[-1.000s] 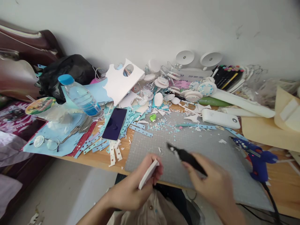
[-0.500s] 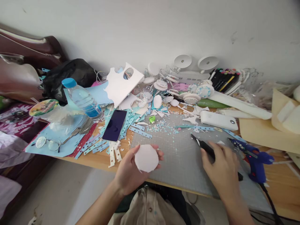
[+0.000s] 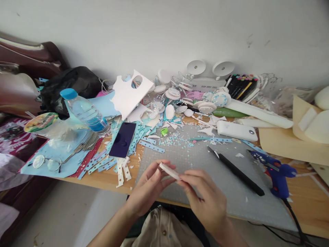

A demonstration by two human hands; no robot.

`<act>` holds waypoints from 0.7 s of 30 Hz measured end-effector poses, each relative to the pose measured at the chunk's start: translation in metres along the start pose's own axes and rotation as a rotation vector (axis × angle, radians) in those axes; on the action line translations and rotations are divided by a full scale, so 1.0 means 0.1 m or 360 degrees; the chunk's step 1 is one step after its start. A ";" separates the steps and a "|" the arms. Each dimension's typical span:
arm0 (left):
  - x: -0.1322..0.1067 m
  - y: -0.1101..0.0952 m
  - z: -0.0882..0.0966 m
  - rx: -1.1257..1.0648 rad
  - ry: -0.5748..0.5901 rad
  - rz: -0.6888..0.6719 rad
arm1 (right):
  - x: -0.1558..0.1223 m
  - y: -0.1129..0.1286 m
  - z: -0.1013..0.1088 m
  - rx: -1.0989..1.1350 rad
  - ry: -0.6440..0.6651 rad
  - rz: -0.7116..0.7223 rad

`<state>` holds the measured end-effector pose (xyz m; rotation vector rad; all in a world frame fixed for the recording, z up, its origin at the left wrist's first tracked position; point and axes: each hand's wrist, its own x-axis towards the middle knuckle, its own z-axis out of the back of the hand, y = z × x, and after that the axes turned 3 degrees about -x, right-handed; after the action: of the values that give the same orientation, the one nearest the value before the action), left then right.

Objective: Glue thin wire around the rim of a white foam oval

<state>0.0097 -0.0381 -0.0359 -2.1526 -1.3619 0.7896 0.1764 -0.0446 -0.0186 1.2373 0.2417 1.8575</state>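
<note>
A white foam disc [image 3: 169,171], seen nearly edge-on, is held between both hands above the front of the grey cutting mat [image 3: 205,161]. My left hand [image 3: 150,187] grips its left side, thumb on the near face and fingers behind. At the disc's right end, my right hand [image 3: 204,195] pinches the edge between thumb and fingers. The black craft knife [image 3: 239,173] lies loose on the mat to the right of my right hand, its blade pointing to the upper left.
A blue glue gun [image 3: 279,176] with a cord lies at the right. Left of the mat are a phone [image 3: 122,140], punched paper strips, eyeglasses [image 3: 48,162] and a tilted water bottle [image 3: 86,113]. White discs and scraps crowd the back; a white power bank [image 3: 236,130] lies before them.
My right hand has let go of the craft knife, moved left and taken hold of the disc's edge. The disc has turned from face-up to nearly edge-on.
</note>
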 end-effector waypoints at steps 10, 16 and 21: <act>0.09 -0.21 0.13 0.0706 -0.0148 -0.0160 | 0.02 -0.34 -0.07 0.0917 0.0237 -0.1219; 0.21 -0.46 0.19 0.1095 0.0055 -0.0080 | 0.07 -0.44 -0.09 0.1190 0.0363 -0.1576; 0.21 -0.61 0.21 0.1086 0.0369 0.0045 | 0.13 -0.45 -0.09 0.1555 0.0492 -0.1866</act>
<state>-0.0366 0.0069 -0.0160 -1.6567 -0.7885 0.8320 0.1919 -0.0056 -0.0406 0.9538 1.7659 0.8037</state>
